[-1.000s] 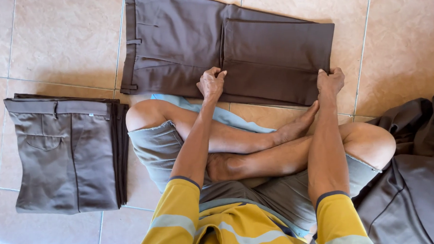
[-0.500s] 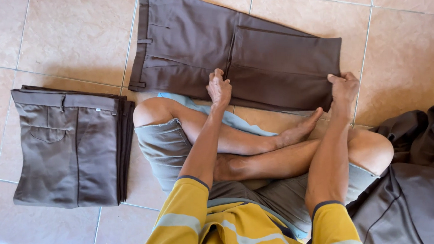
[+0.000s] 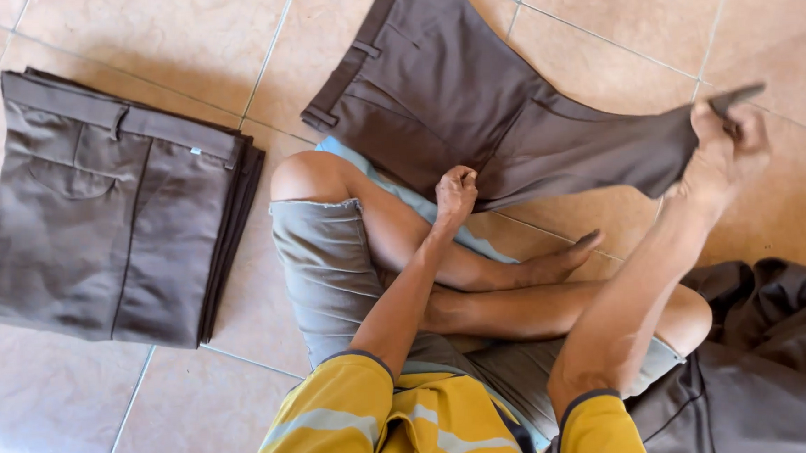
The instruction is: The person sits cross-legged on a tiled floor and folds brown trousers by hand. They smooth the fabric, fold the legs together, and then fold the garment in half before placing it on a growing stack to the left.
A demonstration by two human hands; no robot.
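Two bare hands work on a pair of dark brown trousers [image 3: 471, 113] spread on a floor of pale orange tiles [image 3: 136, 47], seen from above by a person sitting cross-legged in grey shorts and a yellow striped shirt. The left hand [image 3: 456, 194] is closed in a loose fist, pinching the near edge of the trousers just above the person's left knee. The right hand [image 3: 725, 150] is closed around the end of the trouser legs, lifting that end clear of the floor toward the right edge of the view, so the cloth stretches taut between both hands. The waistband of the trousers lies flat on the tiles toward the top of the view. A neat stack of folded brown trousers [image 3: 113, 214] rests on the floor near the left edge, well apart from both hands. A loose heap of dark brown cloth [image 3: 777, 354] lies at the lower right corner, beside the person's right knee.
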